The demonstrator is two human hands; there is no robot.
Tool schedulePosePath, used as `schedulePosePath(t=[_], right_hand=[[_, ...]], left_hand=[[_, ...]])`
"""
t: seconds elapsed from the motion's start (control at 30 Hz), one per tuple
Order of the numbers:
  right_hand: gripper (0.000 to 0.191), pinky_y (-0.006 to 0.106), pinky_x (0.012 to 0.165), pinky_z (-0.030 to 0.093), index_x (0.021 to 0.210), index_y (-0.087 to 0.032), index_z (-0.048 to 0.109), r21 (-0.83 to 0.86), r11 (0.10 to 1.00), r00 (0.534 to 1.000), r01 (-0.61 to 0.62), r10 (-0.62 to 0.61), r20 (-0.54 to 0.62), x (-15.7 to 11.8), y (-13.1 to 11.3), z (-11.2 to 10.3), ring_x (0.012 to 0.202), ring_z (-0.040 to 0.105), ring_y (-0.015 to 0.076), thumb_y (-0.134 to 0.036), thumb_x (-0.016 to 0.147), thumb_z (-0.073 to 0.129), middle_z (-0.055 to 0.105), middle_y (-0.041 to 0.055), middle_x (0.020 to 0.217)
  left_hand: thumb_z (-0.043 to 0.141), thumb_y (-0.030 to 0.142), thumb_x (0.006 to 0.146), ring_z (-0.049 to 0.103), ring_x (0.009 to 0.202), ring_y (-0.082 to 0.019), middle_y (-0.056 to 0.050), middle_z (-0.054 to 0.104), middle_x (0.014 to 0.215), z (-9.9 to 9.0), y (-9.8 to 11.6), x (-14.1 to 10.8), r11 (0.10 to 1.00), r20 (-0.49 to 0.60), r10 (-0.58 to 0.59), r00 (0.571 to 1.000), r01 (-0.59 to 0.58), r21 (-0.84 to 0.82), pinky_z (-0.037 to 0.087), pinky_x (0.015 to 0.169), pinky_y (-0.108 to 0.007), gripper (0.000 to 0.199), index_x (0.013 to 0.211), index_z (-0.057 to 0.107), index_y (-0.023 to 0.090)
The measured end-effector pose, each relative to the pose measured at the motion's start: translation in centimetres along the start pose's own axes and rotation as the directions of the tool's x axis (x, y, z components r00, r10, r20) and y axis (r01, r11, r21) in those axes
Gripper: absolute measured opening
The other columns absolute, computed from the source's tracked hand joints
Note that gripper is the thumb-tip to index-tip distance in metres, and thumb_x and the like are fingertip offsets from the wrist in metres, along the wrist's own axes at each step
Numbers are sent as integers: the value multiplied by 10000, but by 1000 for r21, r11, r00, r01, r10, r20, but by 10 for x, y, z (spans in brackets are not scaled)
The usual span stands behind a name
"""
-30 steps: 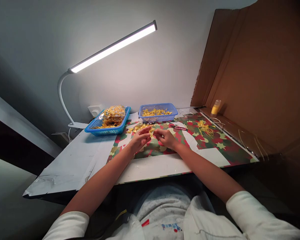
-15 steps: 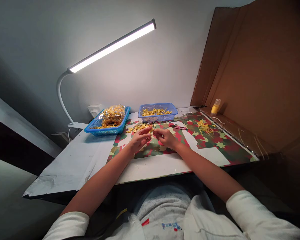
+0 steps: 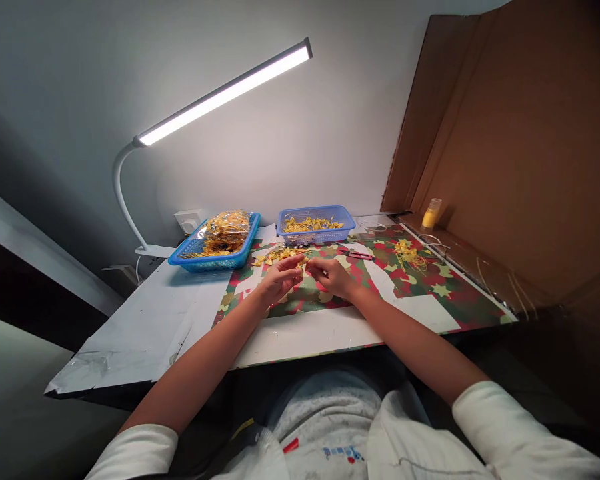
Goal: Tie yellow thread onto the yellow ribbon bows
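Observation:
Over the patterned sheet, my left hand and my right hand meet fingertip to fingertip. Both are closed in a pinch on a small yellow piece, mostly hidden by the fingers, so its exact kind cannot be made out. Just behind my left hand lies a loose pile of yellow leaf-like pieces. Red-handled scissors or snips rest on the sheet behind my right hand. Farther right is a tangle of yellow thread or thin strips.
A blue basket with yellow pieces and a clear bag stands back left. Behind my hands is a periwinkle basket holding more pieces. A lit lamp reaches above. At right stand a small yellow-filled bottle and a cardboard wall.

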State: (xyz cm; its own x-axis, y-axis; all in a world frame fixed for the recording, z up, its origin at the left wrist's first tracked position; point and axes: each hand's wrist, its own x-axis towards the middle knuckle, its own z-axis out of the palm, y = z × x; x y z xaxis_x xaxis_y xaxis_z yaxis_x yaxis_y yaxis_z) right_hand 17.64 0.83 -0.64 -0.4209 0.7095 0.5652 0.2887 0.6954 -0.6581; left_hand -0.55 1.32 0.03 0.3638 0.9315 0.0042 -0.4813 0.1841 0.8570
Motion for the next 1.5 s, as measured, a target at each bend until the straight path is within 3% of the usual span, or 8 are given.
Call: schedulePosePath(t=[0.5,0.73,1.17,1.5], right_hand=[[183,242,586,355,749,-183,567,0,1000,1000,-6,6,-8,0,-1,1,582,428,114,-249,874,450,550,-13,657],[190,249,577,345,762,-187,574,5,1000,1000,-18,18,-8,0,1,1,590,421,121,-273,881,453,538,-5,663],[193,244,572,340,769,-183,579,10,1000,1000,-13,13,-14,0,-2,0,579,408,116,-290,877,461,519,-9,649],[213,243,568,334,737,-184,549,75,997,1000,-11,12,-16,-1,-4,1,582,399,112,-309,882,456,493,-17,645]], left_hand=[[817,30,518,592,631,-63,-3,688,787,-4,-5,3,1000,5,-2,1000,2,13,463,614,-188,393,878,746,171],[770,61,540,583,621,-78,-1,655,665,-2,0,2,999,13,-13,1000,14,-30,465,628,-198,334,858,744,160],[757,44,543,585,587,-73,9,643,634,-7,-2,4,1000,-1,-16,1000,16,-18,488,617,-201,355,878,736,158],[742,24,559,612,669,-74,-9,675,763,-2,-1,1,999,36,-17,999,18,-34,477,615,-174,348,878,735,164]])
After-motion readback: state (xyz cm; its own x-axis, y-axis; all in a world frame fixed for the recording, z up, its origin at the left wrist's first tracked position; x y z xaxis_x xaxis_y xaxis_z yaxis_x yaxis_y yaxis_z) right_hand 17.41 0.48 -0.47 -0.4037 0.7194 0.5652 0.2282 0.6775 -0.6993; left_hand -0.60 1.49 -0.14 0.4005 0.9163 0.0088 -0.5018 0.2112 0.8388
